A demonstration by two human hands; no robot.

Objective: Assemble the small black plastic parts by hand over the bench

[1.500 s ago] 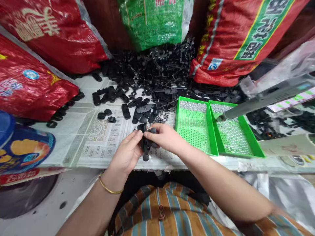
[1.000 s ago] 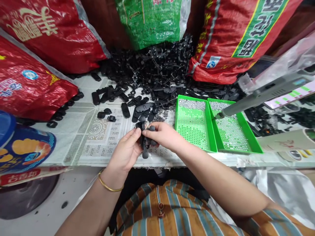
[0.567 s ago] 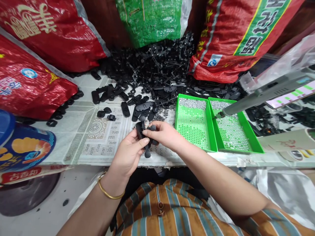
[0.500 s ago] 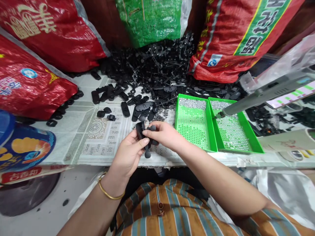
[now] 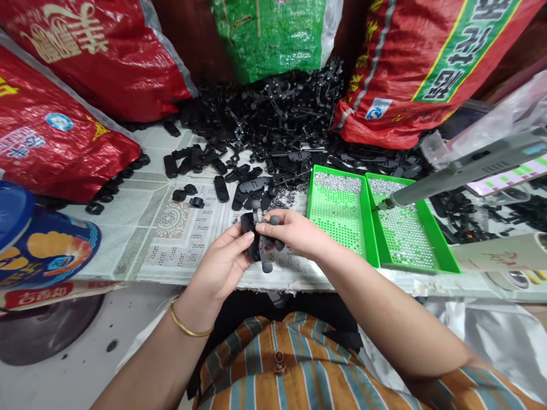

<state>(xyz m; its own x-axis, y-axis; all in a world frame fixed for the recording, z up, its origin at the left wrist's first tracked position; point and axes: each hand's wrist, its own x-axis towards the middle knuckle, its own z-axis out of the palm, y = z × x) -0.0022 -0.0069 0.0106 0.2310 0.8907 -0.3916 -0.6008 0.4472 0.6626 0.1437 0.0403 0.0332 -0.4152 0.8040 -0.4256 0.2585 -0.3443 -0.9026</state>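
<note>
Both hands meet over the near edge of the table. My left hand (image 5: 222, 267), with a gold bangle on its wrist, grips a black plastic part (image 5: 252, 234) from the left. My right hand (image 5: 294, 233) pinches the same black piece from the right, and a rounded black end (image 5: 267, 266) sticks out below the fingers. A few loose black parts (image 5: 221, 188) lie just beyond the hands, and a big heap of black parts (image 5: 277, 119) fills the back of the table.
Two green perforated trays (image 5: 371, 239) with small metal screws stand to the right. A grey electric screwdriver (image 5: 461, 171) points its tip into the right tray. Red sacks (image 5: 64, 136) and a green sack (image 5: 273, 34) ring the table. A blue tin (image 5: 38, 245) sits at left.
My hands stay together on the black part; the fingers have shifted slightly on it and the rounded end below has turned a little. The view has drifted slightly.
</note>
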